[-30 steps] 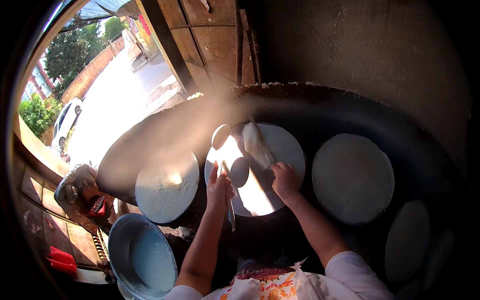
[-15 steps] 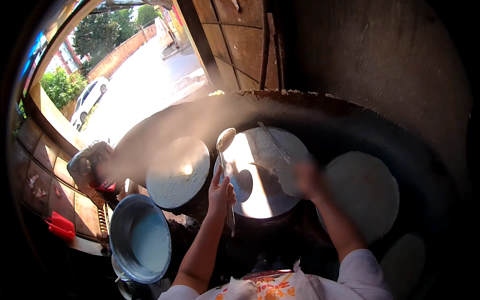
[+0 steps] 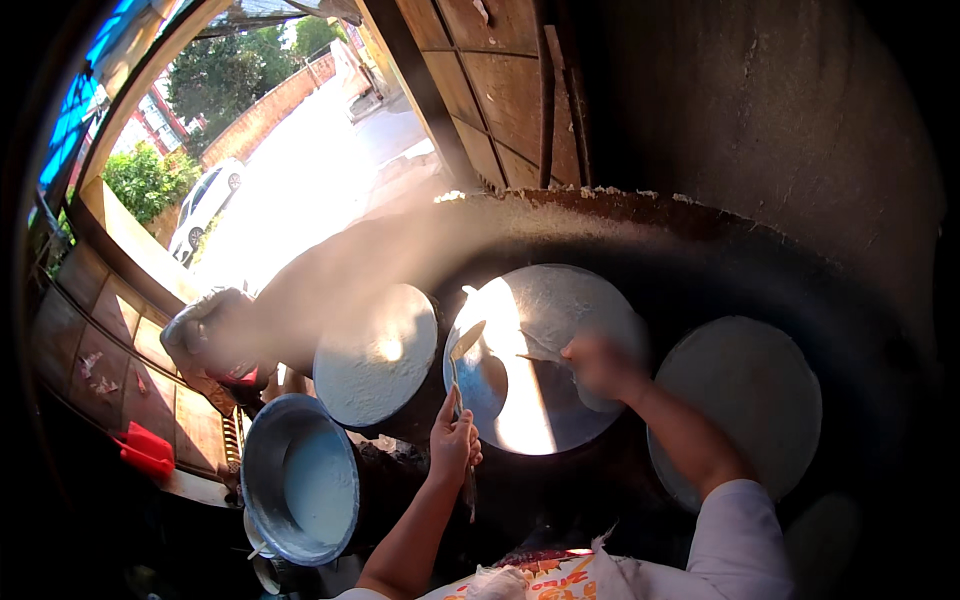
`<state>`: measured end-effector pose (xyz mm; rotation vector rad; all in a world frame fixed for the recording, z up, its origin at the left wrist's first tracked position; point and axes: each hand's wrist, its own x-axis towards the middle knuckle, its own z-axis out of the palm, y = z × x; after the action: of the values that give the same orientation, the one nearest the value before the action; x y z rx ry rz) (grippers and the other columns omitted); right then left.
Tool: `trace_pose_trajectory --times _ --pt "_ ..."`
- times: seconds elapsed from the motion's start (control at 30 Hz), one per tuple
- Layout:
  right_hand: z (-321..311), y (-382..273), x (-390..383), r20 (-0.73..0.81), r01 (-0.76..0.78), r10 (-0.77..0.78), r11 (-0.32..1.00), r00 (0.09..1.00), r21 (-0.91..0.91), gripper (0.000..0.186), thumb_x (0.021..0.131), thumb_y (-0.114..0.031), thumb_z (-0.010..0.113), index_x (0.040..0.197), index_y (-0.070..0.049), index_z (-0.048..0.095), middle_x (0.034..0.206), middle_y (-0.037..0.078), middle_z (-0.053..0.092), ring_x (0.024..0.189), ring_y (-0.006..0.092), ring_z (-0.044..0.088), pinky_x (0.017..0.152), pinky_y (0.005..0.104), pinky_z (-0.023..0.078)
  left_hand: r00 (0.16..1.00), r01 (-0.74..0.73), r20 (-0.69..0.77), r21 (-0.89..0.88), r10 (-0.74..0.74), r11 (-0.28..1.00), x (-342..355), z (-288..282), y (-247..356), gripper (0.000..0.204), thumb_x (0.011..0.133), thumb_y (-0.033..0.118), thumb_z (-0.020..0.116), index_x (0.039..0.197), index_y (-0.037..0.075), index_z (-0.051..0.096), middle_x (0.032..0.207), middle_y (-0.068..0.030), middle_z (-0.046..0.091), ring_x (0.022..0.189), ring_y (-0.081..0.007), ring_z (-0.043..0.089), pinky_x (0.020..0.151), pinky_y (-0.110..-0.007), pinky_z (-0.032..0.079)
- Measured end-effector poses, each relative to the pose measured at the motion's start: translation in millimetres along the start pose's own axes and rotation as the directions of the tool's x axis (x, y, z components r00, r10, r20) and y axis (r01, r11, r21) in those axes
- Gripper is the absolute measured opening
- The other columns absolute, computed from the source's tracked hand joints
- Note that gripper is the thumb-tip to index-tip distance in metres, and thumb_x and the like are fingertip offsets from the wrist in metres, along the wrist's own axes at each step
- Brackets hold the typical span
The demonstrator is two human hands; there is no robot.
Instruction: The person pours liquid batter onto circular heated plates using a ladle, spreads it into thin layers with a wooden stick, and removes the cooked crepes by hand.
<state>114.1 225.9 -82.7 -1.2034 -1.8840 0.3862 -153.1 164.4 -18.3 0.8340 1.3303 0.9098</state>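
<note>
My left hand is closed round the long handle of a metal ladle, its bowl end raised over the left part of the middle round griddle. A thin pale batter layer coats the far part of that griddle, while its near part looks bare and shiny in a strip of sunlight. Blurred by motion, my right hand is low over the griddle's right side. A thin edge reaches left from near its fingertips; I cannot make out whether it holds a tool.
A second griddle with a pale layer stands at the left, steam above it, and a third griddle, also pale, at the right. Near left is a grey basin of white batter. A red plastic object lies farther left.
My right hand has moved slightly left and down over the middle griddle. The ladle's bowl has turned edge-on. A flat stick seen on the griddle's far part no longer shows there.
</note>
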Motion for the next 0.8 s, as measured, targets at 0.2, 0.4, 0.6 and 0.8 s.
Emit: trace_pose_trajectory --times 0.2,0.4,0.6,0.8 --pt "-37 6 11 0.145 -0.014 0.007 0.999 0.989 0.052 0.007 0.073 -0.008 0.057 0.075 -0.006 0.063 0.079 0.012 0.061 0.078 0.0294 0.057 0.071 0.0369 0.045 0.994 0.022 0.101 0.211 -0.044 0.977 -33 -24 -17 0.053 0.093 0.01 0.043 0.141 0.021 0.027 0.056 0.0067 0.036 0.04 -0.0023 0.032 0.037 -0.019 0.029" --pt "-18 17 28 0.448 0.05 -0.019 0.997 0.894 -0.058 0.019 0.07 -0.008 0.058 0.088 -0.005 0.063 0.089 0.01 0.063 0.084 0.0263 0.059 0.073 0.037 0.044 0.97 -0.23 0.192 0.511 0.15 0.828 -45 -19 -57 0.05 0.09 0.012 0.051 0.138 0.014 0.035 0.112 -0.0094 0.059 0.095 -0.0116 0.057 0.079 -0.023 0.044" --pt "-32 53 36 0.325 -0.05 -0.023 0.975 0.946 0.215 0.03 0.06 0.001 0.061 0.089 -0.005 0.067 0.093 0.009 0.066 0.091 0.0249 0.061 0.079 0.0336 0.049 0.938 -0.143 0.344 0.464 -0.029 0.874 -53 -12 -39 0.055 0.089 0.009 0.056 0.139 0.011 0.032 0.137 -0.0117 0.042 0.122 -0.0138 0.041 0.095 -0.023 0.033" --pt "-25 4 33 0.508 0.007 -0.072 0.992 0.859 0.128 0.032 0.061 0.005 0.061 0.091 -0.004 0.068 0.097 0.007 0.066 0.092 0.0245 0.06 0.084 0.0329 0.047 0.937 -0.165 0.349 0.496 -0.022 0.852 -77 -18 -37 0.063 0.086 0.009 0.06 0.141 0.015 0.028 0.088 0.0036 0.045 0.067 -0.0021 0.039 0.059 -0.017 0.034"
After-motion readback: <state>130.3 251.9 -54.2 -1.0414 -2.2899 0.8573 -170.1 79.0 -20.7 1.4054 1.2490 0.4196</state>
